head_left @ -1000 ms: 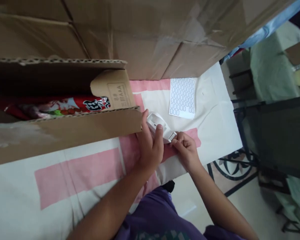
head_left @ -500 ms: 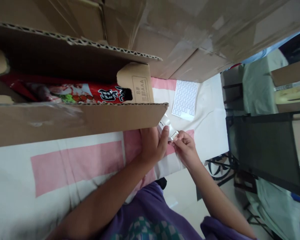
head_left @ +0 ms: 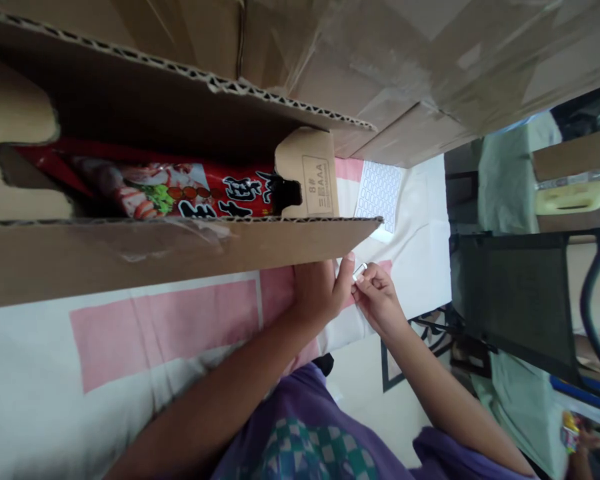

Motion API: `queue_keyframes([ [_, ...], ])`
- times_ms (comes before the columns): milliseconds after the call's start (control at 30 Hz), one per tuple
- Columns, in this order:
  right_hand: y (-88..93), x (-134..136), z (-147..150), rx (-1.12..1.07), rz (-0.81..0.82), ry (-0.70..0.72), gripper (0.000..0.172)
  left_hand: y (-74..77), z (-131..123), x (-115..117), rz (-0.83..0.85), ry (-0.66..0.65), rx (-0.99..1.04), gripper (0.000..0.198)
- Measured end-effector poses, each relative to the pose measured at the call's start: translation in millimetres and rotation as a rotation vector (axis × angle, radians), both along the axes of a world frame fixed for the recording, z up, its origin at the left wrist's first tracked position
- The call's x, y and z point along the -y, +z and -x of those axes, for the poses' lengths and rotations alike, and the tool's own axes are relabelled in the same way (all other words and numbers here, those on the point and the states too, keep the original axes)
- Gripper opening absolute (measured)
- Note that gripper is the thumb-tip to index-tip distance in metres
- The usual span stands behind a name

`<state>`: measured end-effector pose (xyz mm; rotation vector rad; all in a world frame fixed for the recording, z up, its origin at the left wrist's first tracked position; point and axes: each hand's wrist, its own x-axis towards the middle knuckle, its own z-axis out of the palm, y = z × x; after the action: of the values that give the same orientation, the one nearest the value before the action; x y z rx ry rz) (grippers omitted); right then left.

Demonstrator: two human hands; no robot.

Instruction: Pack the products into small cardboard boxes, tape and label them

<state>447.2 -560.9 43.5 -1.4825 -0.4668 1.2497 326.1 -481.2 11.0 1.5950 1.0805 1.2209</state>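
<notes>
My left hand [head_left: 319, 288] is closed, its thumb raised, around a small white object that the cardboard flap and the thumb now mostly hide. My right hand [head_left: 379, 298] pinches a small white label with a dark outline [head_left: 360, 272] between thumb and fingers, right beside the left thumb. Just beyond both hands a sheet of outlined labels [head_left: 379, 193] lies on the cloth, partly covered by the flap. To the left stands an open cardboard box [head_left: 190, 252], and a red food packet [head_left: 195, 190] with dark lettering lies inside it.
Large taped cartons [head_left: 380, 60] form a wall behind the box. A white and pink cloth [head_left: 165, 330] covers the table. On the right are a dark folding chair [head_left: 515, 287] and a yellow jug [head_left: 575, 198]. At lower right another person's hand [head_left: 587, 440] is near a colourful packet [head_left: 570, 430].
My view has shifted, so the box reaches farther right and its flap hides more of the white object. Both hands keep their hold and stay close together.
</notes>
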Motion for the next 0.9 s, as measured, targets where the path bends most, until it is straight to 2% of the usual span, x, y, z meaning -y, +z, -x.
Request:
queue_keyframes([
  [100,2.2,-1,-1,0.000,0.033,0.003,0.028,-0.4,-1,0,0.008,0.004,-0.012,0.042],
  [233,3.5,-3,-6,-0.017,0.079,0.024,0.030,-1.1,-3,1,0.056,0.000,-0.038,0.024],
  [367,2.9,-3,-9,-0.031,0.091,0.041,0.029,-0.5,-6,3,0.100,-0.002,-0.059,0.023],
  [433,2.9,-3,-10,-0.039,0.098,0.044,0.030,1.3,-7,3,0.107,0.014,-0.079,0.031],
  [500,3.2,-3,-12,-0.038,0.111,0.045,0.033,4.0,-8,2,0.116,0.014,-0.104,0.048],
  [633,3.8,-3,-17,-0.029,0.176,0.067,0.041,9.4,-7,1,0.127,-0.052,-0.147,0.079],
  [767,2.8,-3,-20,-0.044,0.195,0.074,0.042,12.1,-4,-1,0.079,-0.098,-0.156,0.084],
  [900,1.5,-3,-19,-0.037,0.197,0.061,0.041,12.3,-3,-1,0.040,-0.088,-0.180,0.084],
])
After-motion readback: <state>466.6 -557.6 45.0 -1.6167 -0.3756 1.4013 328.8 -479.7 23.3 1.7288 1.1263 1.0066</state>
